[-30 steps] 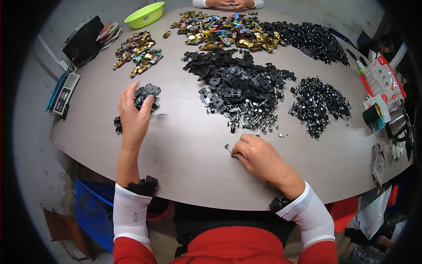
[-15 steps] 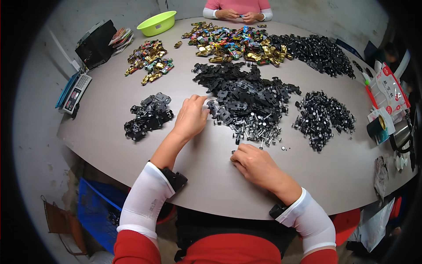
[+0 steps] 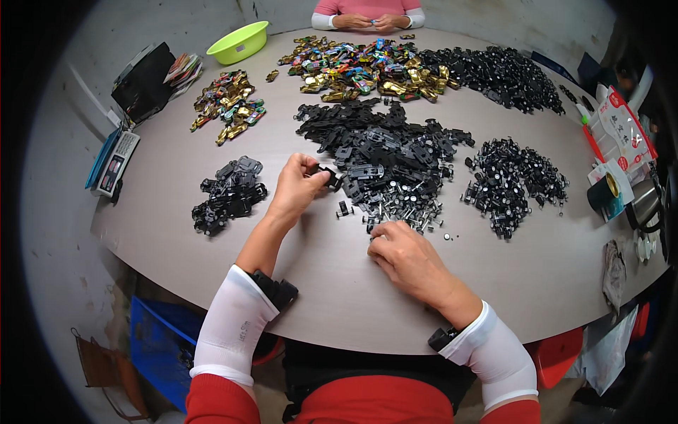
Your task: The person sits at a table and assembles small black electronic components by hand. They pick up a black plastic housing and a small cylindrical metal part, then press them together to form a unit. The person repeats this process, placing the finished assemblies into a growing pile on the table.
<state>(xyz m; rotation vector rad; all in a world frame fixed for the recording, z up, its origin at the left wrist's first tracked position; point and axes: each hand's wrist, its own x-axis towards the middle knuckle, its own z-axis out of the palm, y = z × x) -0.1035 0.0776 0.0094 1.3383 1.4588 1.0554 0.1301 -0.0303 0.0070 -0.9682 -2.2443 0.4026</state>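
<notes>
Where the table (image 3: pixel 176 233) meets the wall on the far left, a calculator (image 3: pixel 116 162), a black box (image 3: pixel 145 81) and a green bowl (image 3: pixel 239 42) are stored. A small heap of gold-coloured pieces (image 3: pixel 227 106) is laid out beside them, and a small pile of black parts (image 3: pixel 227 194) nearer the front edge. The left hand (image 3: pixel 296 187) is raised just right of that pile; its fingers are curled shut and a black plastic part (image 3: pixel 330 178) is pinched at the tips, at the edge of the large central heap of black parts (image 3: pixel 385 152). Loose metal pins (image 3: pixel 402 210) are scattered at that heap's near side. The right hand (image 3: pixel 409 258) is laid knuckles-up on the table, fingertips among the pins; whether one is gripped cannot be told. A further pile of black wheels (image 3: pixel 515 184) is kept to the right. Risk noted: pins may be knocked off or rolled away by a sweeping wrist, and the pinched part may be dropped back into the heap if the grip slackens.
</notes>
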